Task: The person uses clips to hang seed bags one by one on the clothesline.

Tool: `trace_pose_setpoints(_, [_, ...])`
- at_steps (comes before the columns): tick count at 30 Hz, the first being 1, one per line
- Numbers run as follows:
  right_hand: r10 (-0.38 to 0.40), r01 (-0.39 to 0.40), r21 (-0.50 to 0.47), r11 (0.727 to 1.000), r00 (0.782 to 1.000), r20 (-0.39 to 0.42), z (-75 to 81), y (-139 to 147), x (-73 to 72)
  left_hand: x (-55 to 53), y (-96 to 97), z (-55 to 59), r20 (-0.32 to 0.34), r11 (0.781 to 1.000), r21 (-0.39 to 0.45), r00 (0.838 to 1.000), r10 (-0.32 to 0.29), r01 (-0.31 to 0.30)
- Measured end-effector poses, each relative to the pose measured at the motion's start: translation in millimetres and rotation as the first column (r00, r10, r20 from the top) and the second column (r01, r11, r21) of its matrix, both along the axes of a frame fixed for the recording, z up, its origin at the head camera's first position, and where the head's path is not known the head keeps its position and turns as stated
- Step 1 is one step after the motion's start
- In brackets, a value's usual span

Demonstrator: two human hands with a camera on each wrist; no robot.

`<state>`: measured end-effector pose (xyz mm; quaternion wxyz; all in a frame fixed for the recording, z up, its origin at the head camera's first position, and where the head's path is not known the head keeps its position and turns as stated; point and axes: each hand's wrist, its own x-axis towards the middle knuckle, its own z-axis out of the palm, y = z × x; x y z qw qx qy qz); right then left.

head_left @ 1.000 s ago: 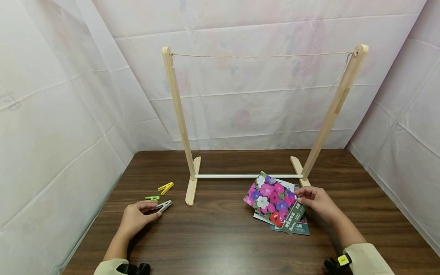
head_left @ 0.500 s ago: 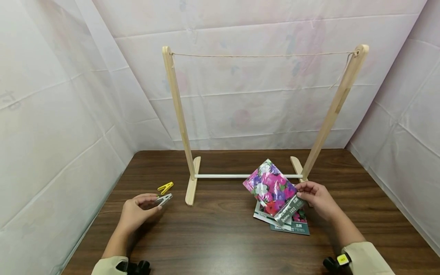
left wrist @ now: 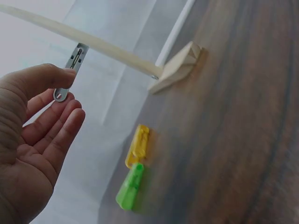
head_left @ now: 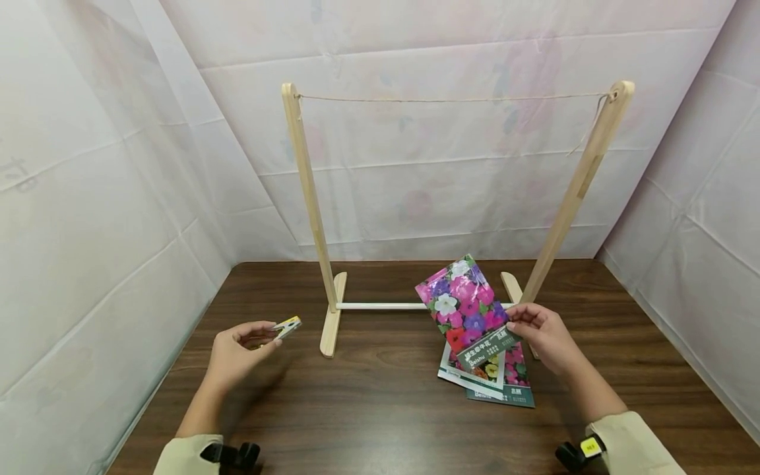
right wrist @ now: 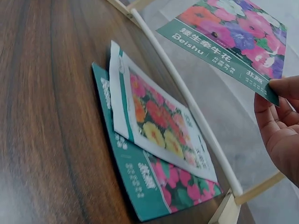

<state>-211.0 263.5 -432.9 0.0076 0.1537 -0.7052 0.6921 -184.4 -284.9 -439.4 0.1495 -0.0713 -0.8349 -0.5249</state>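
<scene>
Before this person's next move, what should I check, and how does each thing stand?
1. Slim grey plastic clothespin pinched in the left hand: ok.
2. Glossy, rectangular flower-printed packet held near a corner by the right hand: ok.
3. Thin beige string strung between straight, pale wooden posts: ok.
4. White-bordered flower packet separate from the green-banded flower packet: not ok, they overlap.
5. Firmness of either grip: cannot tell.
</scene>
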Motion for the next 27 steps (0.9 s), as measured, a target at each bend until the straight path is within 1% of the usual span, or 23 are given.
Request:
trace_pose_setpoints(4, [0.010, -0.011, -0.027, 1.000, 1.000, -0.020, 6.8, -4, -0.4, -3.4, 5.3, 10.5, -0.063, 1.000, 0.005, 0.998, -0.019, 0.019])
trace_pose_setpoints(8, [0.012, -0.013, -0.053, 0.999, 1.000, -0.025, 13.7, -7, -1.5, -7.1, 10.6, 21.4, -0.100, 1.000, -0.012, 0.995, -0.028, 0.027])
trace_pose_setpoints(12, [-0.007, 0.007, -0.035, 0.999, 1.000, -0.025, 21.1, -12, -3.6, -11.9, 15.3, 31.5, -0.140, 0.999, -0.019, 0.989, -0.049, 0.047])
trace_pose_setpoints(16, [-0.022, 0.022, -0.001, 1.000, 0.999, -0.024, 28.4, -18, -6.4, -16.5, 21.4, 42.5, -0.193, 0.998, -0.019, 0.979, -0.062, 0.059])
trace_pose_setpoints(20, [-0.028, 0.029, 0.028, 0.999, 0.999, -0.029, 35.9, -25, -8.3, -19.3, 27.9, 54.8, -0.213, 0.998, -0.031, 0.975, -0.058, 0.053])
trace_pose_setpoints(23, [-0.035, 0.037, 0.050, 0.998, 0.999, -0.038, 40.8, -31, -9.5, -17.5, 35.1, 68.7, -0.239, 0.997, -0.036, 0.968, -0.076, 0.070])
trace_pose_setpoints(27, [-0.038, 0.041, 0.065, 0.997, 0.998, -0.044, 47.2, -41, -12.4, -12.7, 46.5, 91.3, -0.293, 0.995, -0.042, 0.951, -0.100, 0.092])
